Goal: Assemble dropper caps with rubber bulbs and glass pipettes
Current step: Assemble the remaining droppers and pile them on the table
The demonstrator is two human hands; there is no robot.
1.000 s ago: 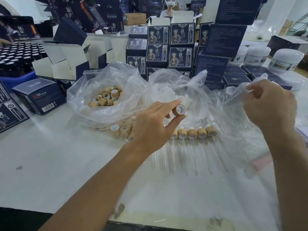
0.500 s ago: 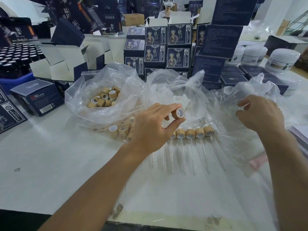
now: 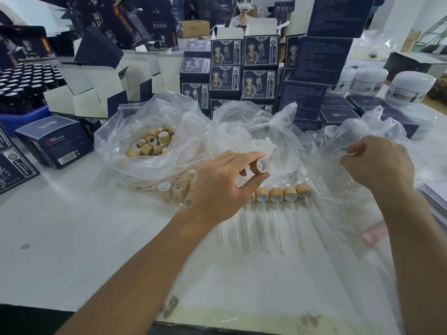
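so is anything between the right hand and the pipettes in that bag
Yes: the clear plastic bag itself. The right hand pinches its film from outside; the pipettes inside are too faint to make out.

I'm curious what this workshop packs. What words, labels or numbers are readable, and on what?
Nothing reads with certainty.
Stacked dark blue boxes: portrait, round logo, Chinese print too small.
Low box at left: barcode, digits blurred.
White jars: labels blurred.
Cap in left hand: no text.
Right hand's plastic bag: no print.
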